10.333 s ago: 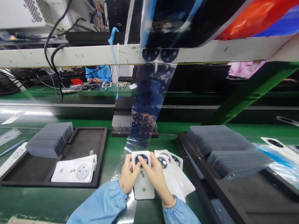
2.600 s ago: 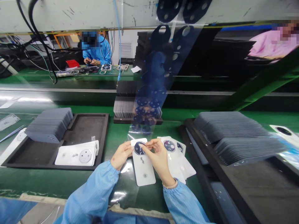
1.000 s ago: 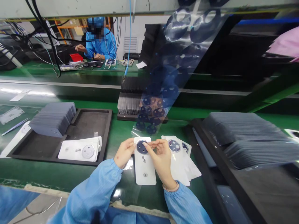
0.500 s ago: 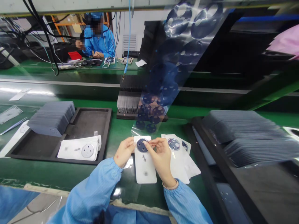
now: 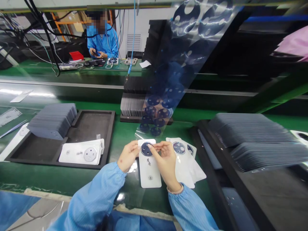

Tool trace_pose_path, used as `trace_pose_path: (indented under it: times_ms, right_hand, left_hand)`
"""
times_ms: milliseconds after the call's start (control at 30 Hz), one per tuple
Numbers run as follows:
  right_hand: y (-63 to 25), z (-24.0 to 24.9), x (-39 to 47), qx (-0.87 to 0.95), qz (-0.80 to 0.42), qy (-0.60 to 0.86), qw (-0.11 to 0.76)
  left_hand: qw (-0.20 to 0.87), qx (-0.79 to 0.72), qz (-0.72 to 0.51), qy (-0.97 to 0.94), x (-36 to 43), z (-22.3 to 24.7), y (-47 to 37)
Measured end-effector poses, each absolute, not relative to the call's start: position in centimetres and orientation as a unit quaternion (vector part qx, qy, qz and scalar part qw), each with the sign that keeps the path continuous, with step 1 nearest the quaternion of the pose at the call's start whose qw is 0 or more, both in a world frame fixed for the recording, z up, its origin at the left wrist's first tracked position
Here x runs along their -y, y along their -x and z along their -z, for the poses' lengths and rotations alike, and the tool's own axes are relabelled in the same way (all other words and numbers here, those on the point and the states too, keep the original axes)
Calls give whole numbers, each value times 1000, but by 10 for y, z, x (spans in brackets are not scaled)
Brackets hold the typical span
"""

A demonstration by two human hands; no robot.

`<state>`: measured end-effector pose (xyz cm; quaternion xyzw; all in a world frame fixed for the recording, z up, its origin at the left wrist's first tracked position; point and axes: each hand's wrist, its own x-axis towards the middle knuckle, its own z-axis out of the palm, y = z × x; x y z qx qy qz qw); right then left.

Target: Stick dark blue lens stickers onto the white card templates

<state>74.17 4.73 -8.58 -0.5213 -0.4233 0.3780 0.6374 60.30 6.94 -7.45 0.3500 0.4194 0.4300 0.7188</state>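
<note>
A white phone back panel [image 5: 150, 170] lies upright before me on the green bench, with dark characters and a small round mark on it. Near its top is a dark blue round camera sticker [image 5: 145, 150] with small holes. My left hand [image 5: 128, 155] grips the panel's upper left edge between thumb and fingers. At the upper right edge, my right hand [image 5: 166, 160] is closed, its thumb on the sticker and its fingertips by the panel's edge. Beside the right hand lie several overlapping white panels [image 5: 184, 170] with similar dark discs.
A black tray [image 5: 91, 123] at left holds stacked grey sheets [image 5: 54, 120] and white panels [image 5: 79, 154]. Clear film with dark round stickers [image 5: 160, 112] hangs ahead. Another grey stack [image 5: 255, 138] stands in trays at right. Across the bench sits a co-worker in blue [image 5: 103, 41].
My hands and the panel stay almost in place, with the thumb still on the sticker. Across the bench, the co-worker's raised hand has come down to the other hand.
</note>
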Motion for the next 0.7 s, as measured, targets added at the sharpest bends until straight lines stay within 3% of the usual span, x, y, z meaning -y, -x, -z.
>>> trace_pose_path:
  times_ms: [500,700]
  right_hand:
    - [-741,90,-49,454,-342,538,623]
    - [-739,95,-45,550,-189,570,580]
  left_hand:
    - [708,-420,-435,-365,-68,75,-605]
    - [683,-419,-437,-408,-68,77,-605]
